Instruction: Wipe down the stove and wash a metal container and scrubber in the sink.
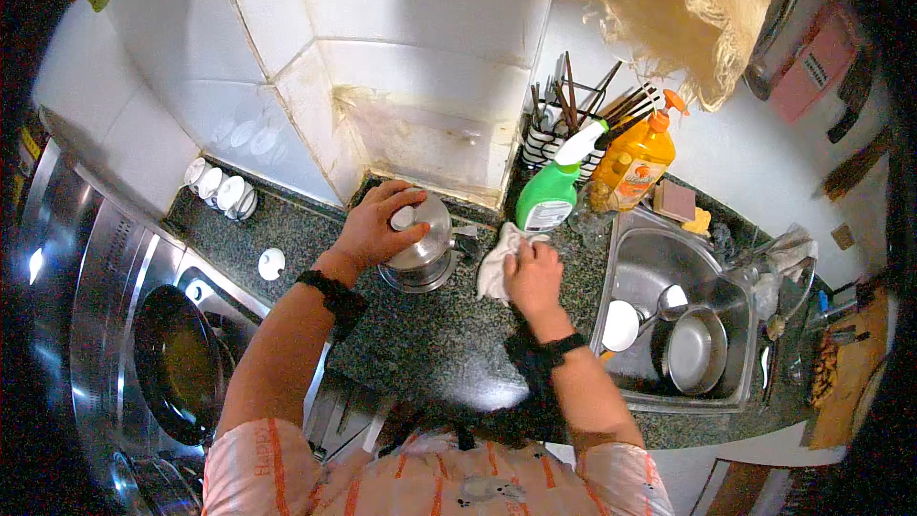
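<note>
My left hand grips the top of a small lidded stainless steel pot, with thumb and fingers around the lid beside its round knob. The pot stands on the speckled dark granite counter near the tiled wall. A short dark-ended handle sticks out on its right side. Just right of that handle, my right hand holds a crumpled white cloth against the counter. Part of the cloth is hidden under the fingers.
A green spray bottle, orange pump bottle and utensil basket stand behind the cloth. Right is a steel sink holding a metal bowl. Left are a white lid, small white-lidded jars and a stove with a dark wok.
</note>
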`<state>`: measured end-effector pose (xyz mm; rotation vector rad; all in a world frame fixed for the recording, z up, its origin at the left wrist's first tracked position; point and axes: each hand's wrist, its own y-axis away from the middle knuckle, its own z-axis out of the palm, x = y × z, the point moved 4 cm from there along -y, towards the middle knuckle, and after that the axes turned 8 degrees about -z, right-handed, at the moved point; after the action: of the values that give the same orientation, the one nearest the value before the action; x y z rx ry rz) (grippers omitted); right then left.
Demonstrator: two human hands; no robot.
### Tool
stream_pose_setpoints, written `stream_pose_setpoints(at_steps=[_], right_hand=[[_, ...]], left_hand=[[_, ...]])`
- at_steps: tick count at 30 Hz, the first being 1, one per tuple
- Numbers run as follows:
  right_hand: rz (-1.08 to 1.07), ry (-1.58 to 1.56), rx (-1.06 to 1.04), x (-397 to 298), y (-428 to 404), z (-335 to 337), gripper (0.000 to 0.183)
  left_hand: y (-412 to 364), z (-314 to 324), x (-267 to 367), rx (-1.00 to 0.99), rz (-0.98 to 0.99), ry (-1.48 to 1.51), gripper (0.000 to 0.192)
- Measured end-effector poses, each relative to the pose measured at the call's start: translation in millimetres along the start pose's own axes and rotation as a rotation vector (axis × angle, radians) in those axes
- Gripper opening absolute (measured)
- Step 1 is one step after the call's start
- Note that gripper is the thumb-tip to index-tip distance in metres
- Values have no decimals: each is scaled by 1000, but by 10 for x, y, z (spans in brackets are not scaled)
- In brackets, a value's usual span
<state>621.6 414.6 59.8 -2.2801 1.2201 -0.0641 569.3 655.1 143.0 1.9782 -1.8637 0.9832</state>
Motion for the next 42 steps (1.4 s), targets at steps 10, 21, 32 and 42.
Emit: stream_pose_setpoints(at_steps=[10, 21, 32, 42], right_hand=[[-309, -303, -195, -380, 686, -358, 28], [-139, -206, 63, -205, 303, 52, 55], [-423, -243, -341, -751, 1357, -554, 53], [154, 205, -141, 497, 1006, -499, 42]], left_hand=[[99, -213, 180, 81, 40, -291, 59], [739, 15, 413, 336, 19, -75, 41], [1132, 337, 937, 272, 216, 50, 34], [2148, 478, 877, 199, -88, 113, 34]])
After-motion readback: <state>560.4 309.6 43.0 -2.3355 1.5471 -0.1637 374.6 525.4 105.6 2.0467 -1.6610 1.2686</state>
